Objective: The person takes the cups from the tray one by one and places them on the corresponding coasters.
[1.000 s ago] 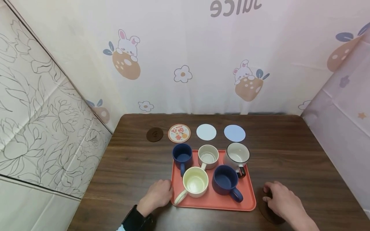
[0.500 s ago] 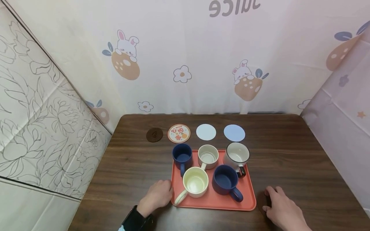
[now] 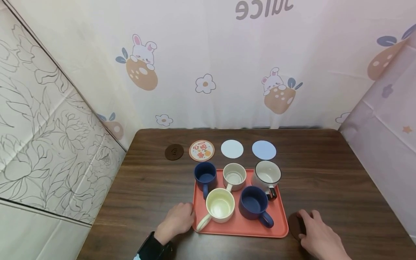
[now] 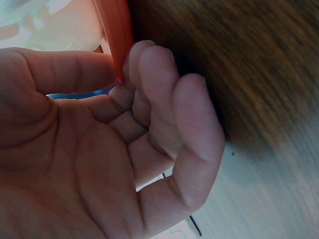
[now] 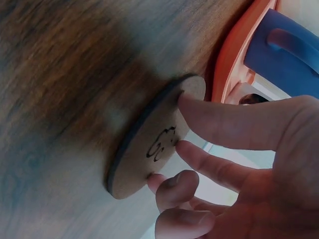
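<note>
Brown coaster: lies flat on the wooden table, just right of the orange tray, pressed by straight fingertips of the right hand.
Left hand: thumb and curled fingers pinch the tray's left rim.
Risk: a slid coaster could be jammed against the tray rim; a tugged tray could rock the five mugs, the blue mug nearest.
Room: open tabletop is left to the right; the near edge lies close.

My left hand is bare, with no ring or glove, and a dark, close-fitting cuff or band sits at its wrist, a sliver of pale blue fabric showing just below it. My right hand is bare too, its forearm uncovered to the frame's edge.
</note>
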`<state>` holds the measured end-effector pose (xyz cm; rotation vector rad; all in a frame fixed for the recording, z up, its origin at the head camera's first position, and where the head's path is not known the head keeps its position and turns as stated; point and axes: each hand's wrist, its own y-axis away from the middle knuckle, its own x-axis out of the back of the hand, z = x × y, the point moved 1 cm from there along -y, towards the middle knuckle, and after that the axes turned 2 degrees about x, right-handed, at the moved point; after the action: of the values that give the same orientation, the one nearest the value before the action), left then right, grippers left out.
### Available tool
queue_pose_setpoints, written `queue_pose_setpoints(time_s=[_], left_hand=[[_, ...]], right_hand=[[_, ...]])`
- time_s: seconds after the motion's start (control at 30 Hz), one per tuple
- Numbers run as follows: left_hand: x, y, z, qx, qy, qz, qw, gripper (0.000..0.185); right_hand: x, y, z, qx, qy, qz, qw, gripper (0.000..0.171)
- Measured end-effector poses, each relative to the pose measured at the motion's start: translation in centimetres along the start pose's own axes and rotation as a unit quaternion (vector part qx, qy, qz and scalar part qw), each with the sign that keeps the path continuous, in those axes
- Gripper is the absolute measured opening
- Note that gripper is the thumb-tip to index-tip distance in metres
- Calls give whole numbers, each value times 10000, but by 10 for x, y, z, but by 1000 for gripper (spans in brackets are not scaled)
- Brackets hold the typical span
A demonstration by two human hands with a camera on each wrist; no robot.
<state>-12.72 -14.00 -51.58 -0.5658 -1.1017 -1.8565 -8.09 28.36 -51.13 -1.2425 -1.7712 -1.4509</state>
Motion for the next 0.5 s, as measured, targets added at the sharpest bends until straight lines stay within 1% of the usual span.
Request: queue_pose_setpoints(time_s=[0.23,0.5], left_hand=[[0,2,2,-169,-261,155,9994,22],[1,2,3,-169,-326,197,9991,21]], right_hand=[[1,-2,0,68,-60,274,9996,62],[-2,3,2,-20,-105,207,9997,64]])
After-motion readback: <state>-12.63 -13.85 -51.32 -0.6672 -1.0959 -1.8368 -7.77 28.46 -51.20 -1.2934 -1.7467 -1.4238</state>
